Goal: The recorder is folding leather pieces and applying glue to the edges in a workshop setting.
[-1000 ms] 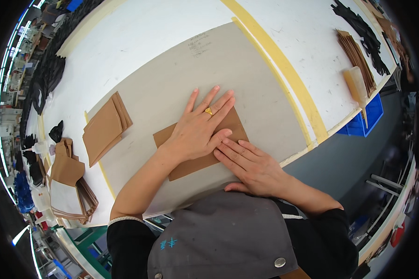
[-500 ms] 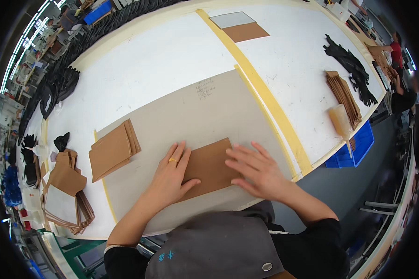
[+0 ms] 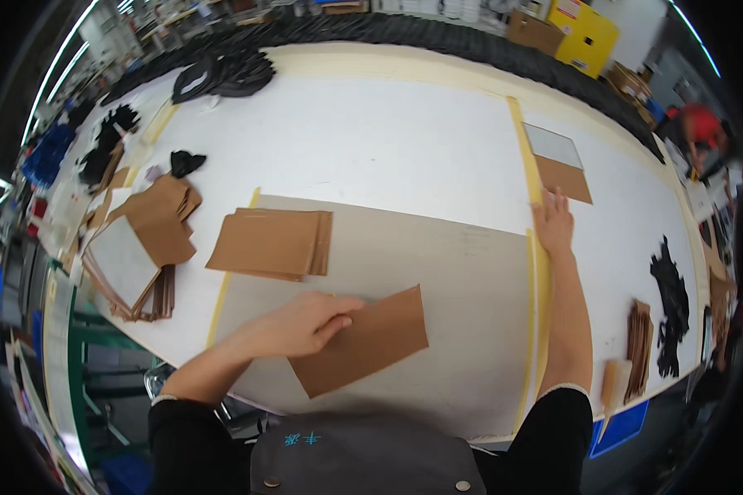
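Observation:
My left hand point(image 3: 309, 322) has its thumb and bent fingers closed at the upper edge of a brown rectangular sheet point(image 3: 371, 351), which lies at a slant on the grey mat point(image 3: 458, 330); some fingertips are hidden. My right arm stretches forward, and my right hand point(image 3: 556, 223) is open over the yellow tape strip, its fingertips at the near corner of a brown piece point(image 3: 561, 177) with a pale grey piece point(image 3: 551, 142) above it; whether they touch is unclear. A stack of brown sheets point(image 3: 264, 243) lies left of the mat's middle.
Mixed brown pieces point(image 3: 153, 235) pile at the left. A brown bundle point(image 3: 637, 346), a translucent amber tool point(image 3: 615, 379) and black strips point(image 3: 669, 301) lie right, above a blue bin point(image 3: 619, 433). Black material point(image 3: 388, 29) lines the far edge. A person in red point(image 3: 698, 136) works beyond.
My hands were together on the brown sheet; they have separated, the right reaching forward, the left closing at the sheet's edge. The sheet sits more tilted, and the view has swung toward the far table.

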Motion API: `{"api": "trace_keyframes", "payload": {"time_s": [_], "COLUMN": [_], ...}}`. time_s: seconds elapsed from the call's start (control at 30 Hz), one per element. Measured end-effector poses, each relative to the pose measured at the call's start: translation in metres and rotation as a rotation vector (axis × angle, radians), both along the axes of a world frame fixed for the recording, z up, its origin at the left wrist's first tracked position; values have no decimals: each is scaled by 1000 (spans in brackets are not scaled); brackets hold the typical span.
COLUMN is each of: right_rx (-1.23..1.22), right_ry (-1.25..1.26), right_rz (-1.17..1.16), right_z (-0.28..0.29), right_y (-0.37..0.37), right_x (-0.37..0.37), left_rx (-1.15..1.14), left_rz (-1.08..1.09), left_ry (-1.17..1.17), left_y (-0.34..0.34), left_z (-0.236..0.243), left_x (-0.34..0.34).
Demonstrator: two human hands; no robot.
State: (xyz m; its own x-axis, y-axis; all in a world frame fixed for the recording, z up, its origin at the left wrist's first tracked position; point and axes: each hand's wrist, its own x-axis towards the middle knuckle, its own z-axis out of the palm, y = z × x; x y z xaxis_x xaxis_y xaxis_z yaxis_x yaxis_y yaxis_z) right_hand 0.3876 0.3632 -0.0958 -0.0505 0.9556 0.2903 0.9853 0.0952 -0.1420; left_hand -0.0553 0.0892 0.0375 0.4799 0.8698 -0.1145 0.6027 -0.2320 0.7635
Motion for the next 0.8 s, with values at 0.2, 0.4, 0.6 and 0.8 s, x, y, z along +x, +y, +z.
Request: {"api": "trace_keyframes", "payload": {"time_s": [0.2, 0.4, 0.6, 0.8], "right_rx": [-25, 271, 310, 116], "right_ry": [-8, 48, 135, 252], "right_rz": [-32, 126, 546, 860], "right_z": [21, 26, 77, 85], "right_y": [3, -17, -139, -268], "right_x": [-12, -16, -102, -161], "left_rx": [3, 176, 539, 546], "left_rz": [145, 280, 161, 9], "left_ry": [400, 1037, 139, -172], "left_y": [53, 72, 22, -12], "left_z": [40, -19, -35, -56], "left_x": [-102, -118, 4, 84]}}
